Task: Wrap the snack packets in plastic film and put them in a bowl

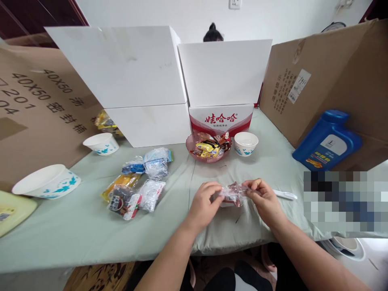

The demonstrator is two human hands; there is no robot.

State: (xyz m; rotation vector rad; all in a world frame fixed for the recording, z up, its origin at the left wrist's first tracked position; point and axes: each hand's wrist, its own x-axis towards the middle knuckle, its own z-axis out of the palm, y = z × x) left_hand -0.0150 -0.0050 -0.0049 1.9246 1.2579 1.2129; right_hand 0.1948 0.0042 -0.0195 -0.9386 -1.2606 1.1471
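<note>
A crinkled clear plastic packet point(233, 190) with reddish-brown parts is stretched between my two hands, low over the table. My left hand point(204, 204) pinches its left end between thumb and fingers. At the other end, my right hand point(268, 202) has its fingers closed on the plastic. What lies inside or directly beneath the packet is hard to make out. A white, flat-handled tool point(284, 195) sticks out beyond my right hand, its other end hidden. Behind the packet stands a pink glass bowl point(190, 148) of wrapped snacks, beside a white paper bowl point(246, 144).
Several wrapped packets point(138, 182) lie in a pile to the left. Two more paper bowls point(60, 184) stand farther left. White boxes point(145, 68) wall off the back, with a person's hair showing above. A blue jug point(330, 141) leans by the right-hand cardboard box point(327, 72).
</note>
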